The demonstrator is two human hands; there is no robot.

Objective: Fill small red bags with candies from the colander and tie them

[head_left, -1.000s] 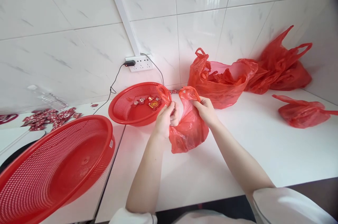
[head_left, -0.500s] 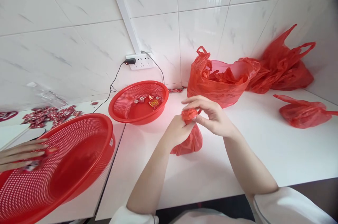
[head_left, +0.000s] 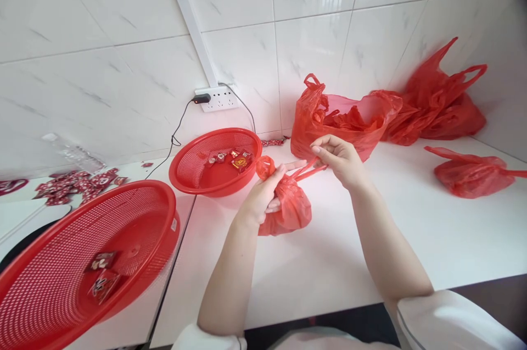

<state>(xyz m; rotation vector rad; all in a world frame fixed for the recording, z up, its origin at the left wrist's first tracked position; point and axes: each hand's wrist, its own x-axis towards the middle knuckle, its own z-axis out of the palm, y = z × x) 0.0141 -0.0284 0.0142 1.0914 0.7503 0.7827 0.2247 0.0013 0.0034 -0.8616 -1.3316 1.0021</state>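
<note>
My sleeves: white, at the bottom edge, with bare forearms reaching over a white table (head_left: pixel 280 284).
Large basket: red perforated plastic (head_left: pixel 49 267), near left; two shiny wrapped packets (head_left: pixel 105 284) lie inside.
My left hand: curled around the gathered neck (head_left: pixel 263 196), index finger stretched out to the right.
My right hand: thumb and fingertips pinching a drawn-out handle strip (head_left: pixel 340 160).
Bag between my hands: a small, bulging red plastic bag (head_left: pixel 294 207) over the middle of the table; a handle loop (head_left: pixel 265 166) stands up by my left thumb.
Small bag: translucent red plastic (head_left: pixel 469 177), well apart on the right.
Small basket: red (head_left: pixel 189 163), just beyond my left hand, with a few wrapped packets (head_left: pixel 241 162).
Packet heap: red and white (head_left: pixel 61 185), far left, near a clear plastic bottle (head_left: pixel 78 155).
Big bag: red, mouth gaping, crumpled red plastic inside (head_left: pixel 341 141).
Bag pile: more red plastic in the right corner (head_left: pixel 440 103).
Wall: marbled white tiles (head_left: pixel 239 64), a power strip (head_left: pixel 220 98) and black plug (head_left: pixel 201 98).
</note>
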